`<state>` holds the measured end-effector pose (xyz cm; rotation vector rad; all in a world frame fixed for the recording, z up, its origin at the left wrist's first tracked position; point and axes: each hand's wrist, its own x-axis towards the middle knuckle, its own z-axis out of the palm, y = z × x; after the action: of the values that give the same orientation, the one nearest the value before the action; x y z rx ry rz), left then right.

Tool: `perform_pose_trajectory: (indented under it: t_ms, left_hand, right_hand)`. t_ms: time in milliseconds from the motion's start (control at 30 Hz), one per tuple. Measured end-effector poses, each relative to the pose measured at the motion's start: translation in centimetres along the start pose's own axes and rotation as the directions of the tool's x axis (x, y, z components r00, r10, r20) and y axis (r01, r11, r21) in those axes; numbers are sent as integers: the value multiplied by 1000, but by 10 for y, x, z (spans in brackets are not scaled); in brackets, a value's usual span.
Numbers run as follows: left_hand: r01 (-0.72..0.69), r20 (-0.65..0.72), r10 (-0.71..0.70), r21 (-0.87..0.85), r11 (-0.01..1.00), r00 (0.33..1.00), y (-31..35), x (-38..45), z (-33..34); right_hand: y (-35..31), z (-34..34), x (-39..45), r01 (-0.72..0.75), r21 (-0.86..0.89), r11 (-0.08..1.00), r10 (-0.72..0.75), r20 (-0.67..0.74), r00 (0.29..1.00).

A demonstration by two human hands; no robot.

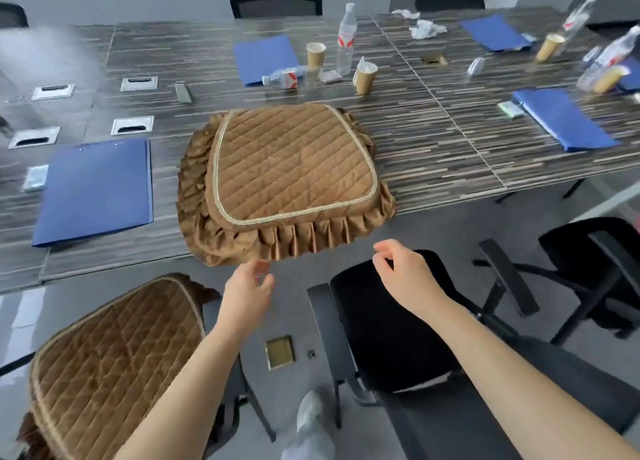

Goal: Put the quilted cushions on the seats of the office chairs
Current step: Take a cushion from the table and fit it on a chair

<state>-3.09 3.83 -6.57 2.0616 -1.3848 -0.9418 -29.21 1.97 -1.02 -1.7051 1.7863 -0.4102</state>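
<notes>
Both hands, left (pixel 247 291) and right (pixel 405 274), fingers loosely released, near the cushion (pixel 291 168) on the table (pixel 433 140)

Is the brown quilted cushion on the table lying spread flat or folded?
Spread flat. The brown quilted cushion lies open, quilted side up, on the striped wooden table, its ruffled front edge overhanging the table's near edge.

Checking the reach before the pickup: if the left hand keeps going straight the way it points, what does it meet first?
Most likely the ruffled front edge of the quilted cushion overhanging the table. The left hand, open, points right at it with nothing between, though depth is unclear.
</notes>
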Motion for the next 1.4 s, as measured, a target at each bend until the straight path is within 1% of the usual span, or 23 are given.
perform_pose_trajectory:
  t_ms: [67, 133, 167, 267, 333, 400, 533, 600, 667, 767, 833, 900, 933, 967, 1000, 1067, 1200, 1300, 1400]
  left_hand:
    - [25, -12, -26, -19, 999, 1000, 1, 46, -6]
    - [121, 9, -121, -154, 981, 993, 4, 86, -15]
    - [159, 4, -161, -195, 968, 987, 5, 106, -21]
    - [206, -84, -221, -156, 966, 972, -3, 160, -36]
    - [262, -113, -271, -86, 961, 956, -13, 192, -44]
    - [333, -81, -337, -64, 941, 938, -22, 214, -45]
    - [435, 66, -432, -239, 868, 899, -34, 232, -34]
    - [472, 60, -475, -273, 838, 878, -43, 239, -31]
    - [483, 38, -502, -344, 806, 864, -48, 246, -32]
    - [448, -13, -508, -455, 770, 861, -31, 243, -41]
    - [405, -37, -500, -536, 740, 865, -26, 242, -45]
    - [368, 12, -463, -626, 688, 886, -24, 241, -48]
    - [357, 44, -439, -657, 664, 897, -21, 239, -50]
    - [338, 57, -411, -675, 655, 910, -18, 236, -52]
    - [311, 44, -385, -677, 667, 922, -15, 233, -55]
    - [258, -17, -347, -635, 728, 938, -8, 229, -57]
    - [183, -160, -278, -442, 878, 947, 10, 211, -54]
    - [126, -244, -205, -306, 944, 948, 23, 188, -46]
    - [46, -336, -112, -197, 979, 935, 34, 157, -32]
  right_hand:
    - [-7, 0, 42, -58, 29, 998, 57, 23, 998]
    - [-11, 0, 83, -135, 80, 988, 133, 31, 991]
    - [-12, 1, 104, -173, 103, 980, 170, 32, 985]
    - [-6, 4, 155, -267, 133, 954, 265, 39, 964]
    - [-1, 8, 182, -326, 135, 936, 325, 36, 945]
    - [3, 12, 203, -409, 162, 898, 408, 36, 912]
    - [21, 21, 230, -545, 299, 783, 542, 103, 834]
    - [32, 24, 241, -594, 350, 724, 593, 124, 796]
    - [35, 25, 248, -624, 398, 672, 629, 139, 765]
    - [32, 26, 260, -621, 505, 599, 632, 178, 754]
    - [30, 26, 266, -599, 548, 584, 645, 134, 752]
    - [23, 21, 269, -555, 596, 581, 659, 55, 750]
    - [21, 17, 271, -535, 632, 561, 664, 43, 747]
    - [17, 12, 274, -524, 662, 537, 669, 45, 742]
    - [14, 7, 276, -511, 684, 520, 667, 48, 744]
    - [9, -1, 279, -488, 668, 562, 660, -6, 752]
    - [4, -12, 267, -423, 549, 721, 596, -179, 783]
    - [5, -16, 247, -320, 509, 799, 504, -276, 818]
    - [12, -21, 225, -217, 475, 853, 405, -338, 850]
